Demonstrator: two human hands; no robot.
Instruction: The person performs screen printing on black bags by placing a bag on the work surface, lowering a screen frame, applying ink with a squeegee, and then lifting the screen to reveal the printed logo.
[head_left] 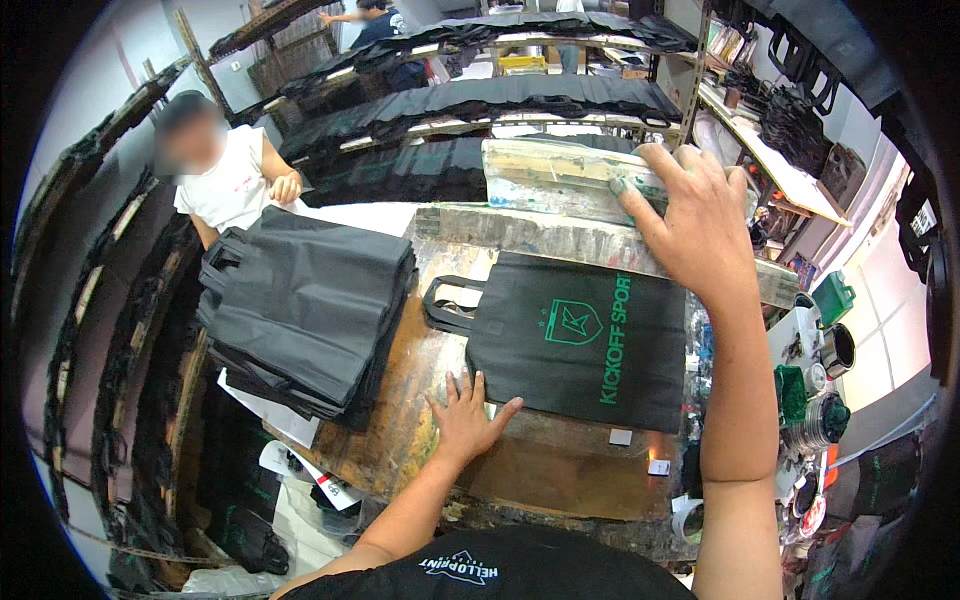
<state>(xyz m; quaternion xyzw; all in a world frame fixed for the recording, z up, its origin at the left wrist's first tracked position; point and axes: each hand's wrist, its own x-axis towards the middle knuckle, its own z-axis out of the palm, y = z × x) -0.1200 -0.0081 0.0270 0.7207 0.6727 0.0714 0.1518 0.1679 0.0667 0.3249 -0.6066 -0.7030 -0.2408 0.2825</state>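
Note:
A black tote bag [530,345] with a green shield emblem and green lettering lies flat on the stained work board [400,430]. Its handles [452,303] point left. My left hand [465,415] rests with spread fingers at the bag's near left corner, fingertips at its edge. My right hand [695,215] is closed over the right part of a long, pale, paint-stained squeegee [555,180]. That squeegee stands along a grey wooden frame bar [540,232], which crosses the bag's far edge. How the bar and squeegee meet behind my hand is hidden.
A tall stack of black bags [310,310] stands left of the board. Beyond it is a person in a white shirt [235,180]. Racks of black bags [450,100] curve around the back and left. Cans and green-stained containers [820,420] crowd the right side.

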